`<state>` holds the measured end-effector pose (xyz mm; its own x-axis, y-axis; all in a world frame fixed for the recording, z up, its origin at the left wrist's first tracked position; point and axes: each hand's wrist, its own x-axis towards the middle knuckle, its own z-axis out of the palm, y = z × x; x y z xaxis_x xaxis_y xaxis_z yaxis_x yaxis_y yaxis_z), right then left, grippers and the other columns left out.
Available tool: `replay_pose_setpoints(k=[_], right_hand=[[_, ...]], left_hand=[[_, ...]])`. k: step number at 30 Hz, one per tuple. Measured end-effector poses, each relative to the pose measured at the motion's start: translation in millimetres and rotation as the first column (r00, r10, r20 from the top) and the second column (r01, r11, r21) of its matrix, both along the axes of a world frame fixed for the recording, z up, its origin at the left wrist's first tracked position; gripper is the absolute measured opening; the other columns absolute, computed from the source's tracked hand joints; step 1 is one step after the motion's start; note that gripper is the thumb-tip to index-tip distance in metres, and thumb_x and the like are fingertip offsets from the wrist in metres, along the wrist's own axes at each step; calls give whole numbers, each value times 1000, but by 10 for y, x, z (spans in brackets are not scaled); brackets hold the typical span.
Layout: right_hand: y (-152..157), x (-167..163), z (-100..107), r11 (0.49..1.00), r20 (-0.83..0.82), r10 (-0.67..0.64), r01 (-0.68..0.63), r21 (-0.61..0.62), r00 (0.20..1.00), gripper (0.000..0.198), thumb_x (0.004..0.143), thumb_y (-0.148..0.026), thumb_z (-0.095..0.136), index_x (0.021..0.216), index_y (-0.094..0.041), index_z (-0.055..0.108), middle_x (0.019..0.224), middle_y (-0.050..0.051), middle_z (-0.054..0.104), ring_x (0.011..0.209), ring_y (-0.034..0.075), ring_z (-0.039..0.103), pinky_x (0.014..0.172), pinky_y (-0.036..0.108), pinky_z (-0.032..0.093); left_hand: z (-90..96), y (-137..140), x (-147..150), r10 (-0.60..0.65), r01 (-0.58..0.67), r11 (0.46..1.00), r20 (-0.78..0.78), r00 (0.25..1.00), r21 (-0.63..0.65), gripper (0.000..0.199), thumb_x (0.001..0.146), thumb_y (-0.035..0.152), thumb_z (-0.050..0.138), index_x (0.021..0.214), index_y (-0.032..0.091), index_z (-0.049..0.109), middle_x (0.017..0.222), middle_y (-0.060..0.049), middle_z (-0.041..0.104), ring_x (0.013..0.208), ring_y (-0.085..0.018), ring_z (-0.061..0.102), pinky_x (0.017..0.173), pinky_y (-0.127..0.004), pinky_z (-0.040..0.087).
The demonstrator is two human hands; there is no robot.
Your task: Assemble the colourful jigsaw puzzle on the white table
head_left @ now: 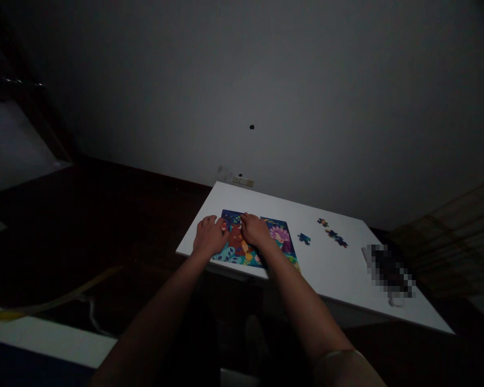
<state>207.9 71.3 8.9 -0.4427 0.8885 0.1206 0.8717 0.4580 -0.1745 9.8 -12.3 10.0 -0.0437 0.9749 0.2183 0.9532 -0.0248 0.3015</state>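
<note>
A colourful jigsaw puzzle [237, 250], mostly assembled, lies near the left end of the white table. My left hand [210, 235] rests over its left edge, fingers bent and somewhat apart, with no piece visible in them. Over the puzzle's upper middle, my right hand [256, 230] is closed with its fingertips pressed down. Whatever lies under those fingers is hidden. A loose blue-green puzzle piece [304, 238] lies just right of the puzzle. Farther right, several more dark pieces [336, 237] lie in a slanting row, with another piece [322, 222] above them.
The white table [326, 274] stands near a grey wall [185, 97] with a socket plate [243, 181]. A pixelated dark item [390, 271] is at the table's right. A yellow strip [84, 282] runs over the dark area at left. The room is dim.
</note>
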Motion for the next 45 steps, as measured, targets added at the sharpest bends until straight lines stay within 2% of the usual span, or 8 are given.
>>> replay_pose_setpoints(k=[5,9,13,17,22,29,39,45], right_hand=[[13,280,39,997,-193,-2,-12,-71,981,57,115,-28,52,171,-22,59,182,13,52,168,29,48,138,47,39],[85,947,218,955,-351,-275,297,9,895,60,108,-14,43,163,-17,67,169,16,66,158,25,61,134,40,43],[-55,1748,230,868,-244,-484,496,-11,841,59,105,-22,54,160,-10,69,158,22,73,149,32,68,126,40,50],[-297,2181,50,868,-96,-496,491,-67,863,54,104,-35,69,154,-14,75,153,23,76,143,37,72,120,42,53],[-417,2185,-124,858,-298,-503,511,-56,812,48,103,-26,68,149,-17,75,147,19,80,139,31,74,119,40,54],[-509,2169,-181,863,-629,-426,501,-67,650,52,90,-19,67,141,-17,72,143,16,80,130,27,76,116,40,57],[-452,2255,-213,874,-761,-410,456,-169,503,48,100,-21,54,144,-13,72,137,18,83,125,23,79,116,36,57],[-447,2230,-175,873,-721,-428,455,-175,545,46,105,-17,47,143,-17,72,134,14,85,124,21,79,111,33,59]], left_hand=[[25,-16,-11,1,-1,1000,-4,1000,7,43,109,41,55,142,21,75,152,-19,69,144,-38,58,121,-53,44],[46,-14,-9,-2,2,1000,4,1000,-8,45,108,40,56,144,21,75,154,-19,69,145,-38,58,122,-53,44],[41,6,-9,10,-10,1000,-9,1000,-3,44,110,44,54,142,23,75,152,-19,70,142,-38,60,121,-52,45],[8,32,-21,0,0,1000,-35,999,-1,46,109,44,53,141,22,76,151,-19,70,139,-39,61,118,-54,47],[-33,57,-49,-6,7,1000,-48,999,18,49,109,45,50,143,21,76,150,-20,71,140,-41,61,117,-55,49],[-15,89,-93,-30,29,1000,-67,997,-11,53,108,46,50,146,21,76,154,-19,70,142,-41,62,120,-54,50],[-17,156,-136,-37,35,999,-98,995,-14,62,107,54,44,147,19,76,156,-20,71,142,-41,65,120,-52,51],[-58,227,-189,-41,40,999,-73,996,-12,65,105,58,43,142,19,77,154,-21,73,137,-44,67,117,-58,53]])
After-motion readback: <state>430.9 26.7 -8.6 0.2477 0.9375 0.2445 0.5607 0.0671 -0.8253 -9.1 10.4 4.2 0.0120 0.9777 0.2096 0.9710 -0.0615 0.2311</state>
